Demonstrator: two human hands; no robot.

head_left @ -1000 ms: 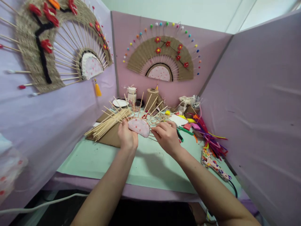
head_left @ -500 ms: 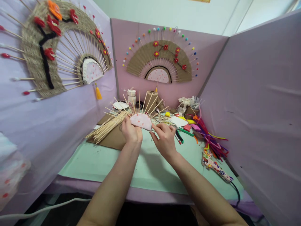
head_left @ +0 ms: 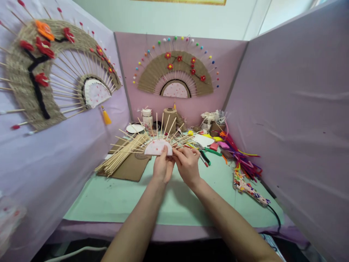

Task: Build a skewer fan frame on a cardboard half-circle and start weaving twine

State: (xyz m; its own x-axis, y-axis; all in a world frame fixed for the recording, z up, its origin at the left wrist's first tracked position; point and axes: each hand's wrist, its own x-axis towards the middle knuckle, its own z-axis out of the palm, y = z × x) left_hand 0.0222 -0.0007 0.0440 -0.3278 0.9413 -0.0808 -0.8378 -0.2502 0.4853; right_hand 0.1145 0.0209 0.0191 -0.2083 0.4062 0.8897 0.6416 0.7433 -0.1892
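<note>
A half-round fan base point(head_left: 156, 147), covered in white cloth with pink-red spots, is held up above the table. Thin wooden sticks point(head_left: 161, 125) spread outward from its curved edge. My left hand point(head_left: 163, 165) grips the base near its straight lower edge, thumb on the front face. At the base's right corner, my right hand point(head_left: 188, 160) has its thumb and forefinger pinched together; a stick end there seems to lie in the pinch, partly hidden by the fingers. Behind the base, to the left, a bundle of loose sticks point(head_left: 120, 156) lies on brown cardboard point(head_left: 133, 169).
A patterned glue gun point(head_left: 251, 191) lies at the right with its cord over the table edge. Pipe cleaners point(head_left: 242, 156), green-handled pliers point(head_left: 213, 151), a twine spool point(head_left: 170, 120) and a white jar point(head_left: 147, 118) stand or lie behind. Finished fans point(head_left: 177, 72) hang on the partitions.
My left hand has shifted from the base's left end to its lower middle, thumb now in front. The base has levelled out and moved slightly left and down. The camera view has shifted.
</note>
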